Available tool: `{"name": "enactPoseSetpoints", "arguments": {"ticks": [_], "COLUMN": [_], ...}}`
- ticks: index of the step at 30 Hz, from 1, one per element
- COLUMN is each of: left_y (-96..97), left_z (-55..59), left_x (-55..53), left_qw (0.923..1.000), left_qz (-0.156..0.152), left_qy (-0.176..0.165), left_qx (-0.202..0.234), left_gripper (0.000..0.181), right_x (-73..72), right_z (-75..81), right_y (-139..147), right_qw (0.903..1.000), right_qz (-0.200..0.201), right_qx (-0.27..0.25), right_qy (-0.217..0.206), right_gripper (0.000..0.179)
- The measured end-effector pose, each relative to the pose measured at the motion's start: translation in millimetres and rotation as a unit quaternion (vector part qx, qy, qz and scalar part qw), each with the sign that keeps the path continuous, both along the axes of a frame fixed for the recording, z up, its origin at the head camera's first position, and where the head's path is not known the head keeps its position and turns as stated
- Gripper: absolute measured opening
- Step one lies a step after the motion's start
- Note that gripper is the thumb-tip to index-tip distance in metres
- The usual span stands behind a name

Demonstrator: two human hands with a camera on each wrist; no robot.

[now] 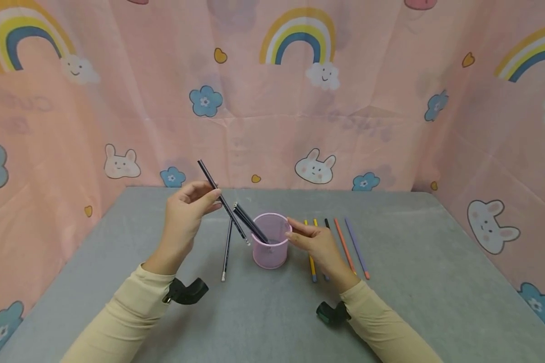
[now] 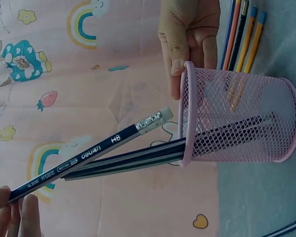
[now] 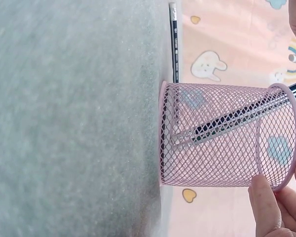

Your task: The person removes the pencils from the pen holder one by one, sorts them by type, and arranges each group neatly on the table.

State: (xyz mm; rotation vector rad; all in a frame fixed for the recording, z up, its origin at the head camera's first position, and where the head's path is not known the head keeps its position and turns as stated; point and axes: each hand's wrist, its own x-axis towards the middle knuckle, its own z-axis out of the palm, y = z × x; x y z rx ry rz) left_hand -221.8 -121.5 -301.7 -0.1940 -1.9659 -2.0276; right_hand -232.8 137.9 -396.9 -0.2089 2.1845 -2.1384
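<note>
My left hand (image 1: 187,214) pinches a dark striped pencil (image 2: 89,157) near its upper end, its white eraser pointing down toward the cup's rim. The pink mesh pencil cup (image 1: 270,256) stands upright on the table, with several dark pencils (image 1: 251,224) leaning to the left inside it. At the cup's right side, my right hand (image 1: 318,247) pinches the rim between thumb and fingers, as the right wrist view also shows. Another dark pencil (image 1: 227,250) lies on the table left of the cup, its eraser end toward me.
Right of the cup, yellow pencils (image 1: 313,269), a black one, an orange pencil (image 1: 343,244) and a purple pencil (image 1: 357,247) lie side by side, partly behind my right hand. The grey table (image 1: 413,302) ends at a pink printed curtain (image 1: 381,126).
</note>
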Motion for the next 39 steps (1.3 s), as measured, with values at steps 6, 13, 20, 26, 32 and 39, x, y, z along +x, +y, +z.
{"name": "enactPoseSetpoints", "arguments": {"ticks": [6,13,20,26,32,39], "left_y": [-9.1,-16.4,-24.2,-30.3,-34.0,-34.6], "left_z": [-2.3,-10.2,-19.6,-29.5,-37.7,-52.0], "left_x": [-0.8,-7.9,-24.2,-39.6,-55.5,-70.3], "left_qw": [0.9994,0.9978,0.9911,0.9797,0.9642,0.9371], "left_qz": [-0.012,-0.004,-0.003,-0.005,0.003,0.015], "left_qy": [-0.031,-0.061,-0.094,-0.134,-0.176,-0.213], "left_qx": [0.007,-0.025,-0.093,-0.149,-0.198,-0.276], "left_gripper": [0.02,0.023,0.032,0.035,0.032,0.027], "right_x": [0.7,1.0,0.3,0.1,-0.3,0.3], "right_z": [0.3,0.2,1.4,-0.8,-1.9,-1.8], "right_y": [0.4,0.7,0.4,1.0,0.6,2.2], "right_qw": [1.0,1.0,1.0,1.0,1.0,0.9999], "right_qz": [0.001,0.002,0.003,0.009,0.007,0.009], "right_qx": [0.006,0.002,0.0,-0.002,-0.004,0.014], "right_qy": [0.0,-0.003,-0.002,-0.001,0.001,0.003], "right_gripper": [0.047,0.048,0.048,0.048,0.047,0.049]}}
